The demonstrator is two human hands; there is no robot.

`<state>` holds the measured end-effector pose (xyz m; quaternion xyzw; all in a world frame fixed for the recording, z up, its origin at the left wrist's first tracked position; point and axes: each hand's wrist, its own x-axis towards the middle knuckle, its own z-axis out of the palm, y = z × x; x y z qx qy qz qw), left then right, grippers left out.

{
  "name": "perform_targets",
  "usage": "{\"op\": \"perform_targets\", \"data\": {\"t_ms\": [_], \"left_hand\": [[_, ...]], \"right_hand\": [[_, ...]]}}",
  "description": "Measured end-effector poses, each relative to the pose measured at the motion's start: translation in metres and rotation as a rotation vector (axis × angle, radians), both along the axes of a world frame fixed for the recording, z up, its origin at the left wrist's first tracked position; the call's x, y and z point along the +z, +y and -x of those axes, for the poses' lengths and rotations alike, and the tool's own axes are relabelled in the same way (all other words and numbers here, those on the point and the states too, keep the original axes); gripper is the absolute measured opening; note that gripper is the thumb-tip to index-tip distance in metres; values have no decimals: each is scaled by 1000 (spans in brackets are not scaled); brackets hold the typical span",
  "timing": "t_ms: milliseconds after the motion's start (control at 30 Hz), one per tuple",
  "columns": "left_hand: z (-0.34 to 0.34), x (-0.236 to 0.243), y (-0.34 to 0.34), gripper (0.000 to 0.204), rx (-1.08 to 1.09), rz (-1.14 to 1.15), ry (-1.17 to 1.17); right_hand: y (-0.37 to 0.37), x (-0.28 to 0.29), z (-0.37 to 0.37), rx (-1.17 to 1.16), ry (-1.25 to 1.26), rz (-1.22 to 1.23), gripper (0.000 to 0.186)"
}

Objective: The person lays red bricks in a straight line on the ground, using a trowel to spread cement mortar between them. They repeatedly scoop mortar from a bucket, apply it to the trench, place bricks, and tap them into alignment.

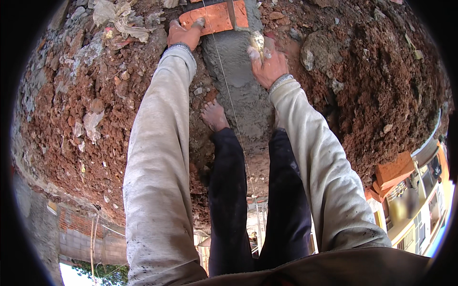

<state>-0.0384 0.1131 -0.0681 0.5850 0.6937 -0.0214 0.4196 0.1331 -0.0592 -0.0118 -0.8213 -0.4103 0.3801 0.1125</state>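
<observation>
Left hand [185, 35] has the orange-red rectangular clay brick [214, 20] by its left end: thumb flat on the face, other fingers around the end, partly hidden. Brick sits at the far end of the wet grey mortar strip [244, 90], left end jutting past the strip's left edge, rest of it to the right of the thumb. End grip likely steadies it and keeps fingers out of the mortar. Right hand [270, 66], by the strip's right edge near the far end, is closed around a pale, knobby tool handle [257, 42]; can't tell what tool. It's apart from the brick, probably so the left can hold alone. Thin pale string [223, 71] runs lengthwise over the strip and crosses the brick in view, presumably an alignment line; can't tell if it touches.
</observation>
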Motion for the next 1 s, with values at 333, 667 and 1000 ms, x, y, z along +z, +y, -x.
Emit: {"op": "perform_targets", "data": {"t_ms": [333,667,1000], "left_hand": [[22,-12,18,86,118,79,-32],[0,71,-51,43,-257,-277,21],[-59,81,-49,79,-853,-204,307]], "right_hand": [[-47,92,4,-192,192,-103,39],[-234,280,6,-477,369,309,40],[-84,123,5,-120,141,441,55]]}}
